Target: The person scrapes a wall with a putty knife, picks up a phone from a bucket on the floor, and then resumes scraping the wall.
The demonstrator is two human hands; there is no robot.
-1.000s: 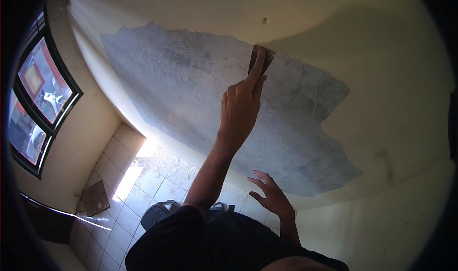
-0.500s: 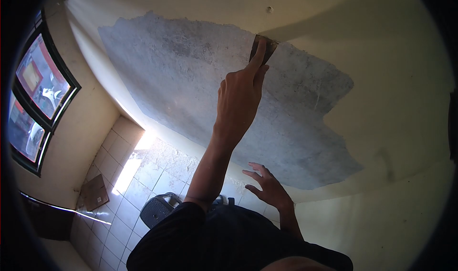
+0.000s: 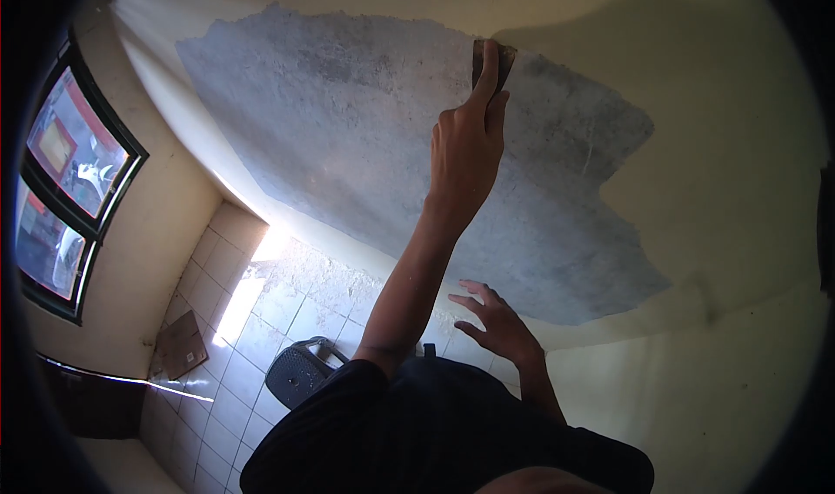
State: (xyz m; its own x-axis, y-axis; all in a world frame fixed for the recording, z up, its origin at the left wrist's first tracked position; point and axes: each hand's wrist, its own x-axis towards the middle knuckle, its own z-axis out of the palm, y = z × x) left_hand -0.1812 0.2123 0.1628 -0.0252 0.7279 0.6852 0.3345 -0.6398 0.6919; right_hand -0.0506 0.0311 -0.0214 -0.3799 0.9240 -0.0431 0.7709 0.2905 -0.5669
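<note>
My left hand (image 3: 465,155) is closed on a dark, flat scraper (image 3: 494,63), its index finger stretched along the blade. The scraper lies against the wall at the upper edge of a bare grey patch (image 3: 348,137), where cream paint (image 3: 696,146) borders it. Whatever handle it has is hidden in the hand. Lower down, my right hand (image 3: 504,327) is held with its fingers spread and nothing in them, in front of the wall near the patch's lower edge.
At the left is a dark-framed window (image 3: 83,181). Below it, a brown flat piece (image 3: 181,346) rests on the tiled floor (image 3: 248,355), near a dark perforated object (image 3: 300,374) beside my left sleeve. Debris (image 3: 322,277) lies along the wall's foot.
The view has shifted, so the wall patch appears higher. My left hand and the scraper have moved slightly right along the patch's upper edge. My right hand remains spread.
</note>
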